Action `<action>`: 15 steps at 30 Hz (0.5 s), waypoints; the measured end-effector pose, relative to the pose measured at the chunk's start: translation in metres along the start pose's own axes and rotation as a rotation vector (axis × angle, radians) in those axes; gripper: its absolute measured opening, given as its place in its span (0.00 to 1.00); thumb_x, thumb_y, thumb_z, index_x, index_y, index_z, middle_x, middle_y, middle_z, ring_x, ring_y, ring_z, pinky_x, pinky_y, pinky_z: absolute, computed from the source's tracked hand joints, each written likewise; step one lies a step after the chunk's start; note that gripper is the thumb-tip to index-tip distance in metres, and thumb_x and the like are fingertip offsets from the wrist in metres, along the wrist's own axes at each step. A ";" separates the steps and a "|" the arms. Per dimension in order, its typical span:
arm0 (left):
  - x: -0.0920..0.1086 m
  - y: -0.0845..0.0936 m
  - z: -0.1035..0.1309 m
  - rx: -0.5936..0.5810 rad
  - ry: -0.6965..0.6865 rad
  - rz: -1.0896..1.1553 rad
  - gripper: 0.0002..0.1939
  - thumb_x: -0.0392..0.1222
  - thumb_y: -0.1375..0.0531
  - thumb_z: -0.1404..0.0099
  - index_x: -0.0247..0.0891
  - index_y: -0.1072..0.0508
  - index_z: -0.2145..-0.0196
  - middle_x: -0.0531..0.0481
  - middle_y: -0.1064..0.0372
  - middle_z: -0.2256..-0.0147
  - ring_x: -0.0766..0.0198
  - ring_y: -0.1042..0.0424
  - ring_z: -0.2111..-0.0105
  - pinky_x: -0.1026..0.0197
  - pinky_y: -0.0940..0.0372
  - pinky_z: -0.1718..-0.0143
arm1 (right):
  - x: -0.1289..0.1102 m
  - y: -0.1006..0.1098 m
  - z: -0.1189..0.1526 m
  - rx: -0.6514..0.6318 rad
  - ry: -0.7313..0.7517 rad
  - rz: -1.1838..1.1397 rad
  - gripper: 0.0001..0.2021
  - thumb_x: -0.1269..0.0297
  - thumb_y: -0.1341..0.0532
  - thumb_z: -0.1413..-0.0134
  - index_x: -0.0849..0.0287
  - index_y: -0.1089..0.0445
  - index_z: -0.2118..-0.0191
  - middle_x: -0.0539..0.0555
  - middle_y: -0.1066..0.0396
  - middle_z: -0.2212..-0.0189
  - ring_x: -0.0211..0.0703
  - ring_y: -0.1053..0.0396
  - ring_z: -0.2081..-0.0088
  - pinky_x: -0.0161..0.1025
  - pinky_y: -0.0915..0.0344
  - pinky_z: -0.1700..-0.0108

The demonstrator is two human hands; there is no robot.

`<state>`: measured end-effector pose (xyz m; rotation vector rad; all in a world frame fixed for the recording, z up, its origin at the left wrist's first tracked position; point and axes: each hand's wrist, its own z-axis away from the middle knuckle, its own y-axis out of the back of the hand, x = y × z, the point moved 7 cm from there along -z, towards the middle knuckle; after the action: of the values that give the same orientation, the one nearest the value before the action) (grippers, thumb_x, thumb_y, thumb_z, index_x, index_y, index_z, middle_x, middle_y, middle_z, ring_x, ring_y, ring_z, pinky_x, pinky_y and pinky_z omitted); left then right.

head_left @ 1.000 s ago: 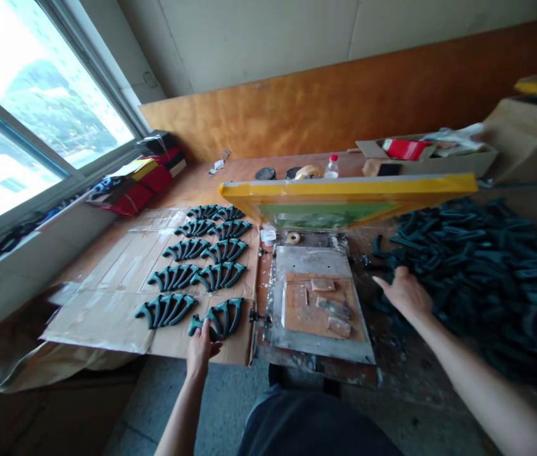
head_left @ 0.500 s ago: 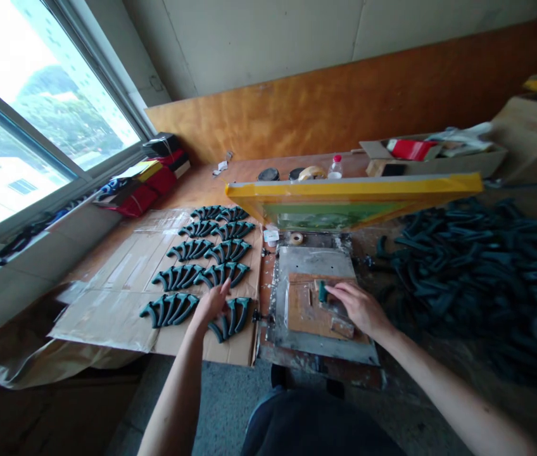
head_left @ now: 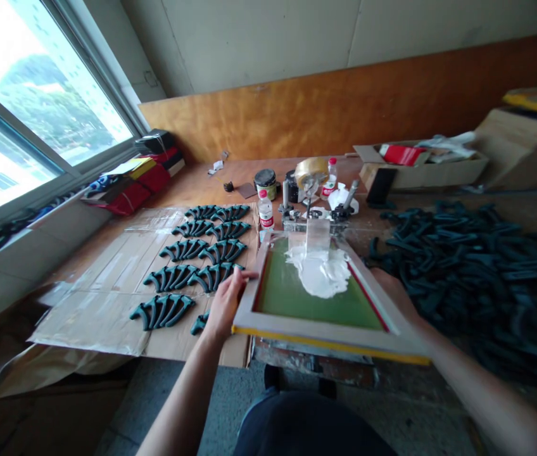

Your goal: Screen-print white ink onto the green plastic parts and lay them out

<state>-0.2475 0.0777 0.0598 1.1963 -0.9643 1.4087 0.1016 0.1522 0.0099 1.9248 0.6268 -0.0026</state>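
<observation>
A silk-screen printing frame point(head_left: 330, 339) lies lowered over the bench in front of me, its green mesh point(head_left: 297, 310) facing up. White ink point(head_left: 323, 275) is pooled on the far part of the mesh, around the foot of a pale squeegee blade point(head_left: 318, 235). My left hand point(head_left: 227, 304) is closed at the frame's left side, a finger lying against the edge. At the right side my right hand point(head_left: 394, 292) is closed on the frame edge, somewhat blurred. The base under the frame is mostly hidden. Dark green curved handles point(head_left: 164, 310) lie in fanned rows beside my left hand.
Cardboard point(head_left: 102, 310) lies under the rows. A large heap of dark green handles point(head_left: 468, 272) fills the right side. Behind the frame stand a plastic bottle point(head_left: 265, 214), an ink can point(head_left: 265, 182), a tape roll point(head_left: 310, 170) and an open carton point(head_left: 430, 166).
The frame has swung down from its raised position, covering the base and the small green piece there. My left hand moved right from the rows to the frame; my right hand left the piece for its right side.
</observation>
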 end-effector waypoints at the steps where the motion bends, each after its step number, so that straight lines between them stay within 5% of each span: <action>1: -0.030 0.002 0.005 -0.014 0.074 -0.032 0.31 0.64 0.46 0.38 0.35 0.25 0.53 0.52 0.32 0.74 0.69 0.37 0.78 0.69 0.45 0.80 | 0.003 0.009 -0.012 0.034 -0.021 -0.029 0.19 0.61 0.51 0.37 0.64 0.26 0.56 0.56 0.26 0.65 0.42 0.29 0.68 0.37 0.30 0.65; 4: -0.100 0.004 0.006 0.005 0.152 -0.111 0.37 0.60 0.40 0.42 0.37 0.36 0.40 0.55 0.33 0.75 0.69 0.36 0.78 0.69 0.43 0.78 | -0.021 0.018 -0.052 0.066 0.036 -0.078 0.22 0.59 0.40 0.44 0.62 0.34 0.45 0.61 0.32 0.52 0.48 0.30 0.57 0.42 0.31 0.56; 6: -0.126 0.004 0.000 0.040 0.147 -0.200 0.38 0.56 0.40 0.40 0.40 0.41 0.37 0.54 0.31 0.74 0.66 0.32 0.75 0.67 0.39 0.74 | -0.050 0.003 -0.071 -0.035 0.108 -0.010 0.25 0.62 0.34 0.50 0.62 0.35 0.46 0.63 0.34 0.51 0.53 0.33 0.51 0.46 0.33 0.51; 10: -0.143 0.004 -0.008 0.036 0.179 -0.405 0.31 0.50 0.43 0.37 0.44 0.41 0.37 0.53 0.27 0.71 0.63 0.28 0.70 0.64 0.35 0.68 | -0.088 -0.041 -0.057 -0.349 0.198 0.071 0.06 0.72 0.38 0.49 0.60 0.31 0.64 0.57 0.29 0.64 0.48 0.32 0.60 0.40 0.35 0.57; 15: -0.143 0.006 -0.007 0.017 0.171 -0.453 0.29 0.50 0.45 0.35 0.45 0.40 0.38 0.50 0.25 0.66 0.60 0.25 0.65 0.63 0.34 0.63 | -0.104 -0.032 0.003 -0.433 0.502 -0.072 0.12 0.82 0.47 0.52 0.61 0.32 0.67 0.56 0.30 0.67 0.45 0.34 0.61 0.39 0.37 0.59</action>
<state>-0.2551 0.0562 -0.0815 1.1939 -0.5198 1.1335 -0.0006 0.1151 0.0105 1.4798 0.9416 0.5418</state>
